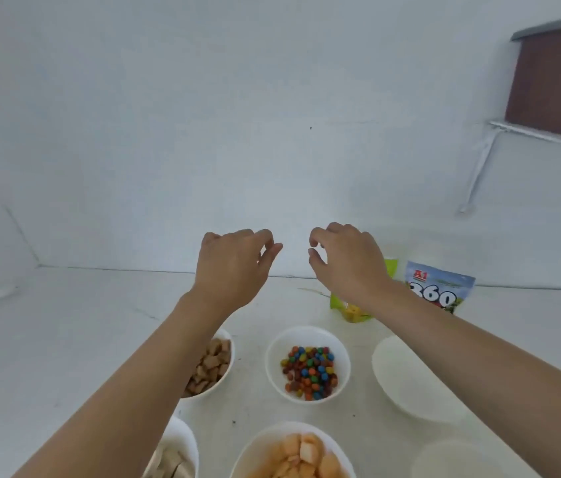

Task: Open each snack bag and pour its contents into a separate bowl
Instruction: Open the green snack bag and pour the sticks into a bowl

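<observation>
Both arms stretched fwd, bare, backs of hands up. L hand (pixel 234 263) raised, fingers loosely curled, thumb tip almost at index tip, holds nothing. R hand (pixel 348 262) level w/ it, a little apart, same loose curl, small gap btw thumb & index, holds nothing. L forearm (pixel 141 374) enters from bottom left, R forearm (pixel 479 346) from bottom right.

On the white table (pixel 65 357), a far row is formed, left to right, by the round white bowl of brown biscuits (pixel 232 351), the bowl of multicoloured candies (pixel 306 334) and the empty white bowl (pixel 410 377). Nearer, the bowl of pale pieces (pixel 186 439), the bowl of orange chunks (pixel 258 446) and a second empty bowl (pixel 462 460) are ranged likewise. Behind the far row, at the right, the green snack bag (pixel 351 310) is stood left of the blue-and-white snack bag (pixel 439 288)
</observation>
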A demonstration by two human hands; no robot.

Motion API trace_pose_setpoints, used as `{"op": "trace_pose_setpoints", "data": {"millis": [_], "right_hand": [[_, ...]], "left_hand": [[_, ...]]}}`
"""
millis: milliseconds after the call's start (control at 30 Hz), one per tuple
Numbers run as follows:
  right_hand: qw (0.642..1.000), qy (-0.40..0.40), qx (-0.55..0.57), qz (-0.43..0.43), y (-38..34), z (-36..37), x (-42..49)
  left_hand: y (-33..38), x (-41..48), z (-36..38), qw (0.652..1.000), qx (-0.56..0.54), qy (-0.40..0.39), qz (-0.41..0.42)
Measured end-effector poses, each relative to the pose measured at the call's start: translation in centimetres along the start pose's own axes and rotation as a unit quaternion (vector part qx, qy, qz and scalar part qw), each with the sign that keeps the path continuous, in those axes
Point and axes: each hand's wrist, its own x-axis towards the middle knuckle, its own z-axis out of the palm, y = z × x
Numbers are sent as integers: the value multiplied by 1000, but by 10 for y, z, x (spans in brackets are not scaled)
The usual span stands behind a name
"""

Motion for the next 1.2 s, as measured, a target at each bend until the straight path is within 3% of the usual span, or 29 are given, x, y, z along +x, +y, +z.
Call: {"op": "trace_pose_setpoints", "data": {"millis": [300, 633, 967, 1200], "right_hand": [[993, -25, -80, 79, 127, 37, 7], [989, -87, -60, 101, 161, 90, 7], [997, -28, -34, 71, 146, 77, 21], [998, 61, -21, 19, 95, 47, 45]], "left_hand": [[90, 70, 126, 995, -57, -51, 68], [107, 79, 200, 986, -57, -145, 58], [94, 89, 179, 991, -40, -109, 67], [57, 95, 118, 999, 3, 6, 49]]}}
